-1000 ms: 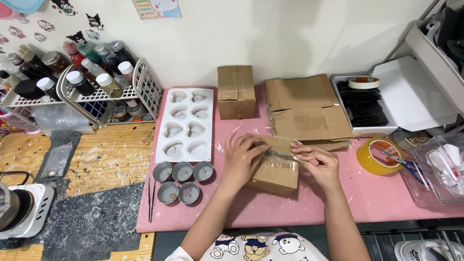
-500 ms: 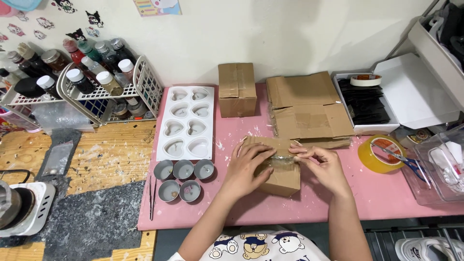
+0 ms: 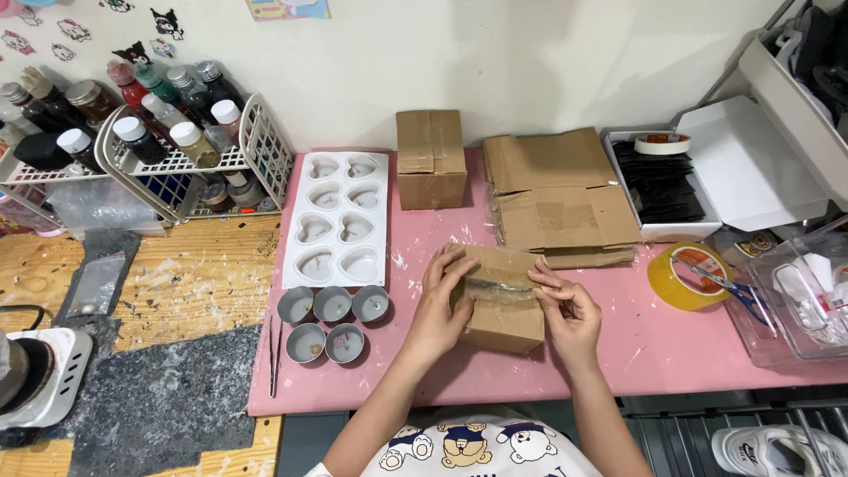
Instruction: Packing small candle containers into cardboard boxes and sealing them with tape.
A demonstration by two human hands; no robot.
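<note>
Pink mat (image 3: 618,344); hand-hidden cardboard box (image 3: 503,305)

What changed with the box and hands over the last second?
Little: both hands stayed on the small cardboard box. The left hand keeps bracing its left side; the right hand shifted slightly along the clear tape strip. The heart mould and tins are unmoved.

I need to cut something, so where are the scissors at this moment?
In the head view, the scissors lie at the right side of the pink mat, across the yellow tape roll, beside the clear plastic container.

White shirt (image 3: 481,446) with cartoon bear prints
</note>
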